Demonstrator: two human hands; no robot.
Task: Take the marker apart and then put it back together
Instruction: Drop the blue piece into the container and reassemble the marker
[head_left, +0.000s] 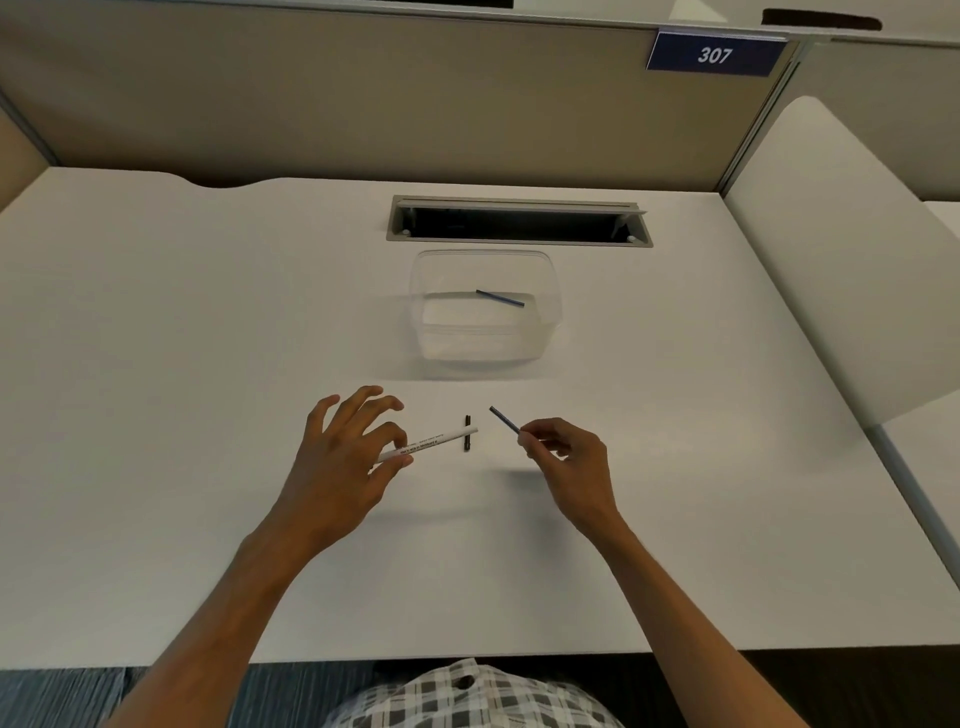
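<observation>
Left hand (347, 451) pinches the white barrel (431, 442) low over the tabletop (156, 364), other fingers fanned up. Right hand (566, 457) pinches the dark refill (504, 419), tip angled up-left, a small black piece (467, 433) lying between both hands.

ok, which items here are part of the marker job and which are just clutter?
Job:
- white marker barrel, pinched by left hand
- thin dark rod, pinched by right hand
- small black piece on the desk
- similar rod in the clear tub, probably

Lying about:
- cable slot
- 307 sign
</observation>
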